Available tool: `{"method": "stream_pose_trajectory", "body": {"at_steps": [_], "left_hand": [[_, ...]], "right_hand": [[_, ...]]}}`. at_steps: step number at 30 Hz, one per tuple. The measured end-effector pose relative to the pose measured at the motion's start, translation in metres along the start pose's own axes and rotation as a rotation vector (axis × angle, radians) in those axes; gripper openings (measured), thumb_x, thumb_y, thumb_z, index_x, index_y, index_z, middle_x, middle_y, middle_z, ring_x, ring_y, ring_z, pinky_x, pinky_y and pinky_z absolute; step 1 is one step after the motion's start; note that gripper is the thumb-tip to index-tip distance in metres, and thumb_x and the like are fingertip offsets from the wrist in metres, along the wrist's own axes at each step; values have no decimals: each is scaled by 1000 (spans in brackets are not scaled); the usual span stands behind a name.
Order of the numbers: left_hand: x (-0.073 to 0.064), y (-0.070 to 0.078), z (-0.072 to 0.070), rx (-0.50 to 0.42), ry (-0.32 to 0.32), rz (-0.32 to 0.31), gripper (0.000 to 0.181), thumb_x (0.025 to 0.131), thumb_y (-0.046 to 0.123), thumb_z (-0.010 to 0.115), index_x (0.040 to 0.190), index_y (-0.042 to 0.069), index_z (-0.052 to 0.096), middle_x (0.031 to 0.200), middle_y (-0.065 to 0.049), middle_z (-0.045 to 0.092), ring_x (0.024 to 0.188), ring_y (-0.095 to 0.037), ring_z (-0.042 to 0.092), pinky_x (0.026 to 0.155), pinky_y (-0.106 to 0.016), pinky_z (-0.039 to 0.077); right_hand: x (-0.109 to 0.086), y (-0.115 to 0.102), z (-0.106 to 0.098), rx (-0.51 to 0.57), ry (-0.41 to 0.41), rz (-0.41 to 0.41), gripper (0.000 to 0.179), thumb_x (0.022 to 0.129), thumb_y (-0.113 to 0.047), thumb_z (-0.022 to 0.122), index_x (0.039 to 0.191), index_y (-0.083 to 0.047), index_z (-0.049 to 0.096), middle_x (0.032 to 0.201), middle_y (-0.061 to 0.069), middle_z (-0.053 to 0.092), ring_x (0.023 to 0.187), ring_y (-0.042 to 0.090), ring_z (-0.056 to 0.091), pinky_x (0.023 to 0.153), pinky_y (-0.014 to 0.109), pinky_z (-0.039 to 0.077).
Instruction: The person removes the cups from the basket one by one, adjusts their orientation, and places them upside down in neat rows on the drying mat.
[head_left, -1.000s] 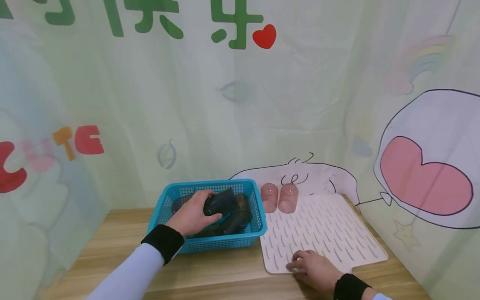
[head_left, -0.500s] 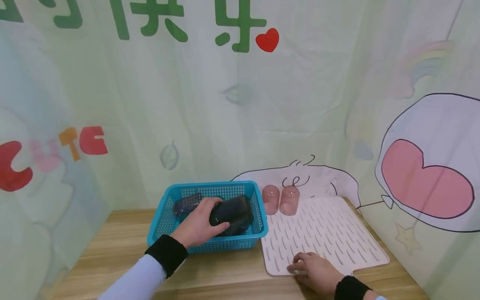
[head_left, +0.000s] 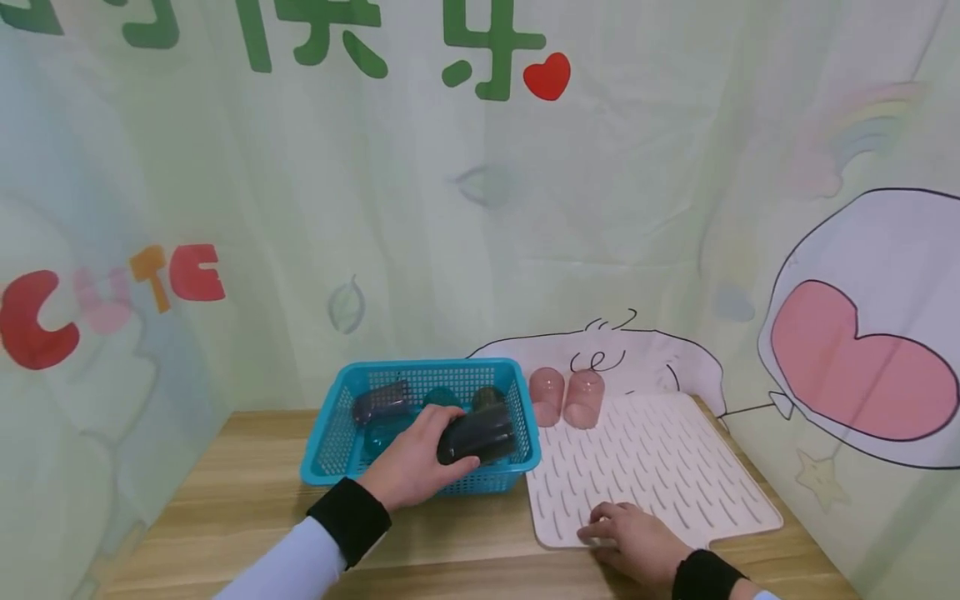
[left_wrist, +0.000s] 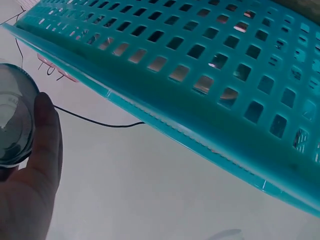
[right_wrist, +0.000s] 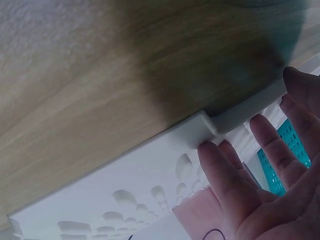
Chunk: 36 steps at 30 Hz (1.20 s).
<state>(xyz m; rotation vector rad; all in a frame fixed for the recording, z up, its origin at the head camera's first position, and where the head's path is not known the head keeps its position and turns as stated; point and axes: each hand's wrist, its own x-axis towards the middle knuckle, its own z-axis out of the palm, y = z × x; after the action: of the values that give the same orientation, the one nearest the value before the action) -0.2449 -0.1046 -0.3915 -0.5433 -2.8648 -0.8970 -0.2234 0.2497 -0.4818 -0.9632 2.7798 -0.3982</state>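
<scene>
My left hand [head_left: 420,454] grips a dark, see-through tumbler [head_left: 480,435] round its base end. The tumbler lies on its side in the air over the front right part of the blue basket [head_left: 318,450]. In the left wrist view, the tumbler's round base [left_wrist: 12,115] shows beside the fingers, outside the basket's rim. Inside the basket lie a purplish tumbler [head_left: 381,402], teal ones and another dark one [head_left: 487,397], partly hidden. My right hand [head_left: 637,542] rests with loosely bent fingers on the front edge of the white ridged mat [head_left: 652,467].
Two pink see-through tumblers [head_left: 546,397] stand upside down, side by side, at the mat's back left corner, close to the basket. The wooden table [head_left: 217,500] runs under everything. A printed cloth [head_left: 420,250] hangs behind and at both sides.
My left hand has drawn the dark tumbler rightward and forward out of the basket's middle, uncovering the teal tumblers. My right hand stays at the mat's edge. The view has shifted slightly.
</scene>
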Motion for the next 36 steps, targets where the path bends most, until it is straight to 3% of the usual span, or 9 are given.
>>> {"method": "stream_pose_trajectory", "body": {"at_steps": [6,16,28,32,36], "left_hand": [[-3,6,3,-5,-9,46,72,81,64,63,134,20,42,124,-2,45,94,-18,52,85,-42,54],[-4,15,12,-6,-45,61,74,81,64,61,134,18,40,123,-3,46,93,-16,52,82,-37,54],[-5,23,17,-58,-79,12,79,79,62,65,137,17,34,124,-5,48,95,-17,53,87,-42,54],[-6,24,20,-60,-76,7,81,79,62,65,139,17,33,125,-5,49,93,-17,54,86,-42,55],[-8,24,21,-70,-73,-8,83,79,62,66,140,18,32,125,-6,49,92,-17,55,84,-42,55]], "right_hand": [[0,2,-1,19,-21,-4,28,88,-27,67,117,-30,67,108,-8,59,90,8,49,82,38,52],[0,3,-1,45,-47,7,30,89,-27,67,118,-30,66,109,-8,59,90,6,49,84,39,52],[0,-2,-8,33,-34,-4,31,87,-24,69,118,-26,67,109,-6,62,93,6,53,85,40,53],[0,-11,-20,-36,20,-3,35,85,-24,70,119,-19,66,108,-2,64,95,10,56,84,40,53],[6,-30,-43,-140,148,19,44,82,-26,74,123,-16,62,113,0,63,100,14,57,85,41,54]]}}
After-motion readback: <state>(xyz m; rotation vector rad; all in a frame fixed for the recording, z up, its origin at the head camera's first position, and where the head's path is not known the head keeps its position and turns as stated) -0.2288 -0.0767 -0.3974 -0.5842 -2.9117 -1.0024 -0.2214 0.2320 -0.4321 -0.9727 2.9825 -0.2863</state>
